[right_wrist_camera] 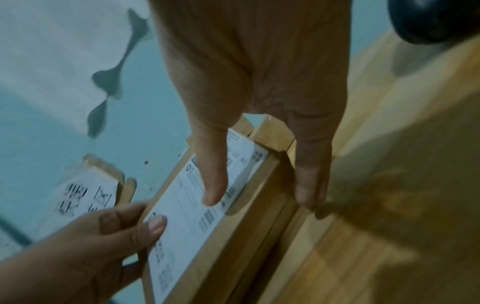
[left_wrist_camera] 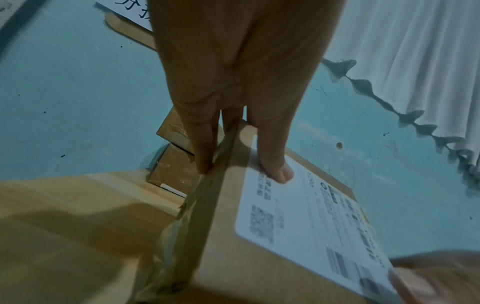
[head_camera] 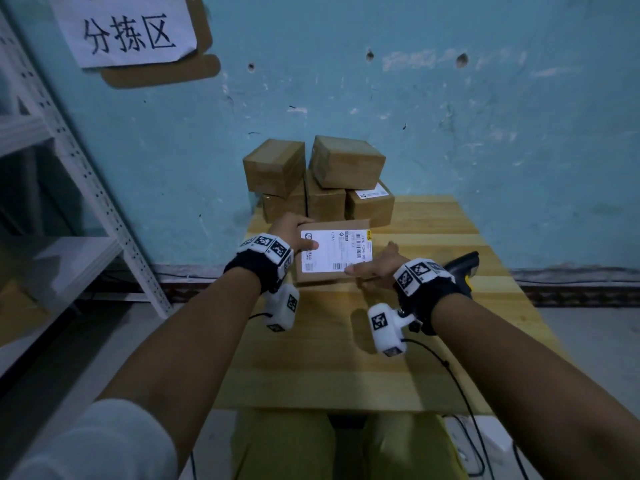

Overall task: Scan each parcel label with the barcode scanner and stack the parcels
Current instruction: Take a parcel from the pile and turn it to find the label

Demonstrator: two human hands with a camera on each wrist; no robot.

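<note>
Your left hand (head_camera: pixel 294 237) and right hand (head_camera: pixel 377 268) grip a labelled parcel (head_camera: pixel 332 252) above the table (head_camera: pixel 346 341) centre, five boxes (head_camera: pixel 318 181) already stacked at twelve o'clock, scanner (head_camera: pixel 464 268) lying unused at three o'clock.

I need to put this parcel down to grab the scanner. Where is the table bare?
Bare wood lies on the table between your wrists and the near edge. Crowded: the stacked parcels at the far edge, and the scanner behind your right hand.
</note>
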